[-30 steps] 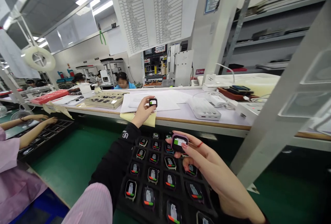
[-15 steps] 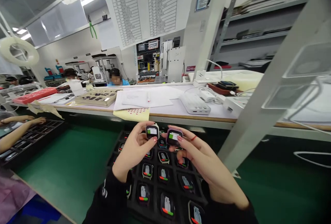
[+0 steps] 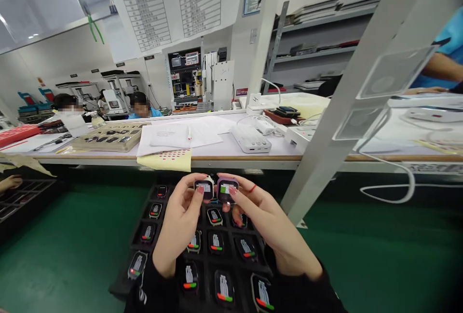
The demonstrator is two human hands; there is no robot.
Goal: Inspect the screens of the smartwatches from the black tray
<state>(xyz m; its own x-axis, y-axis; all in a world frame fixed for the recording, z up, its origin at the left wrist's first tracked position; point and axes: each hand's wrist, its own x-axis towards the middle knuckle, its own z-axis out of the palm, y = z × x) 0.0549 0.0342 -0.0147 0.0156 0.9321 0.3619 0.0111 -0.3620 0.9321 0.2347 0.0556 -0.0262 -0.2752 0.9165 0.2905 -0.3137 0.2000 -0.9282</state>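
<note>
The left hand (image 3: 181, 226) grips a small watch body with a pale casing (image 3: 204, 188) between thumb and fingertips, screen lit and facing up. The right hand (image 3: 269, 228) grips a second watch body with a purple casing (image 3: 225, 190) in the same manner; the two units sit just beside each other, raised above the far end of a black compartment tray (image 3: 125, 274). The tray rests on a green belt surface (image 3: 72, 240) and carries further watch bodies (image 3: 216, 241), one per compartment (screens lit, each with a red-and-green bar). Behind the tray runs a white workbench (image 3: 275, 151) bearing papers (image 3: 173, 135) and a white charger block (image 3: 251, 139).
</note>
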